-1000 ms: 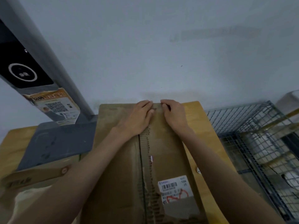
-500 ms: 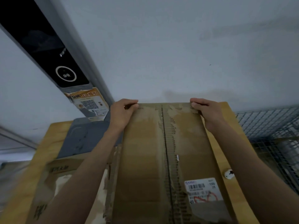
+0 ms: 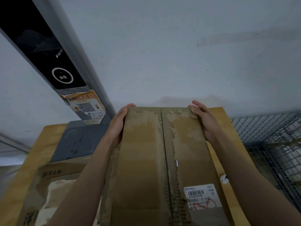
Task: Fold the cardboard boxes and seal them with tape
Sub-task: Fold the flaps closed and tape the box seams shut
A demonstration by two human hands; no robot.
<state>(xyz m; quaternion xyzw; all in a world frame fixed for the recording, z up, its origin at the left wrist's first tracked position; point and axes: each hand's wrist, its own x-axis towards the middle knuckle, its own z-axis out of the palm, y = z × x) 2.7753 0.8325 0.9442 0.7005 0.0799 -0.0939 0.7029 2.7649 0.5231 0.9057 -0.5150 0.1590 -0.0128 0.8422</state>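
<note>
1. The left hand (image 3: 117,126) is bare, with no glove, ring or watch.
2. The right hand (image 3: 205,121) is bare too.
3. Both forearms show no sleeve up to the near edge.

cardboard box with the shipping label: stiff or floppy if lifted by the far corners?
Cardboard box is probably fairly stiff: its top lies flat between left hand and right hand. The untaped center seam may let flaps spread. Torn, ragged surface suggests weakened board.
</note>
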